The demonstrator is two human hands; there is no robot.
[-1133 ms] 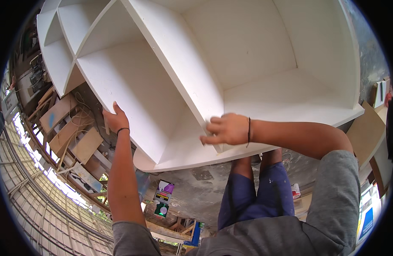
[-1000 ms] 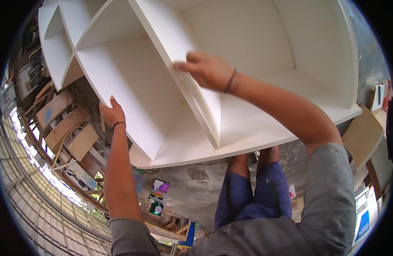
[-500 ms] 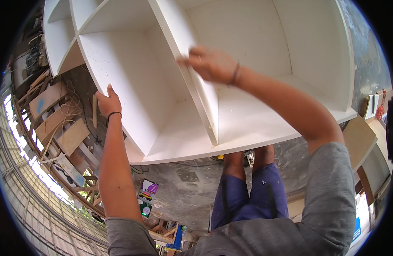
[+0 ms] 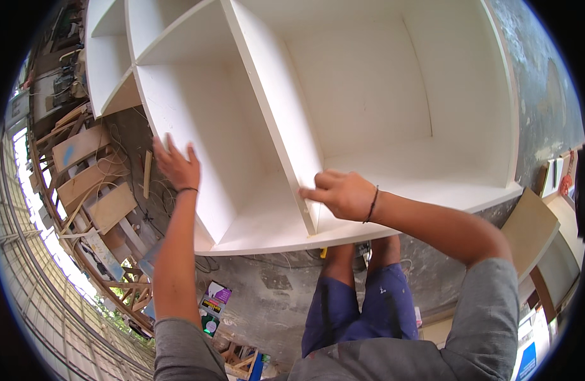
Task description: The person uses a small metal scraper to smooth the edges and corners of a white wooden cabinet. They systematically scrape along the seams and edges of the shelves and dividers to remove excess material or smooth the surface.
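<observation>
The white shelf is in front of the person; the left hand, fingers spread, is at its left panel; the right hand, fingers curled, meets the middle divider, pinching or not I cannot tell

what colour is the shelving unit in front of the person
The shelving unit is plain white; the head view, the only one, shows it well.

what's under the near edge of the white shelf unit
The person's legs, a small yellow thing and grey floor show there; anything farther under is covered by the shelf unit.
</observation>
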